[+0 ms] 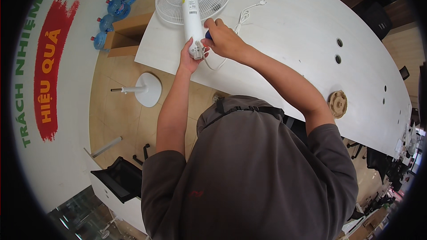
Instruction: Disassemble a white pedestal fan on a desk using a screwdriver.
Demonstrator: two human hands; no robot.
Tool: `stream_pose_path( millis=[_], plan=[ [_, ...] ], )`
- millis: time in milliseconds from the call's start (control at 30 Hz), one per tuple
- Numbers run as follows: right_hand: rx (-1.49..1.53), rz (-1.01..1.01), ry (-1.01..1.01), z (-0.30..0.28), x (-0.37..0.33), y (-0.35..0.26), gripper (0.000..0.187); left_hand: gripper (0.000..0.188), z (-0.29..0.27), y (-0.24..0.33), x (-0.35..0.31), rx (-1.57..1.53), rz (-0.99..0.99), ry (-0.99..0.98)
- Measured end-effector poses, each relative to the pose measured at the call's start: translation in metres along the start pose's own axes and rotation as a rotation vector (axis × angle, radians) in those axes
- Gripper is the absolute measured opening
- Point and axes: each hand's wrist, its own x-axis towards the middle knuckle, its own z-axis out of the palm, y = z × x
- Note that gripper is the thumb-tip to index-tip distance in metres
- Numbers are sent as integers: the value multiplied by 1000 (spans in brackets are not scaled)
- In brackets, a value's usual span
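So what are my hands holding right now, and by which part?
Your left hand holds the white fan by its column's free end. Your right hand grips a blue object, mostly hidden, so its held part can't be told.

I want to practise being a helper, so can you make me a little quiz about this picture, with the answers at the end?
1. Pick one: where is the round white base with the short pole?
A) on the table
B) on the floor
C) inside the cardboard box

2. True or false: the left hand is holding the fan's white column.

3. Fill in the missing colour: the part you can see of the object in the right hand is ____.

Key:
1. B, on the floor.
2. True; it holds the column at the end nearest the person.
3. Blue.
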Motion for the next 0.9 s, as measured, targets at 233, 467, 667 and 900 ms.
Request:
stream_pose_path(
  millis=[233,467,667,900],
  plan=[
    [-15,-40,145,4,-7,0,30,55,1,0,0,10,34,38],
    [-8,-86,152,-4,-8,10,21,57,8,2,-5,5,22,30],
    [55,-102,183,-10,-9,12,19,59,-1,1,-2,12,9,13],
    [82,-101,196,-13,-14,14,19,60,-2,0,0,7,11,-4]
  ],
)
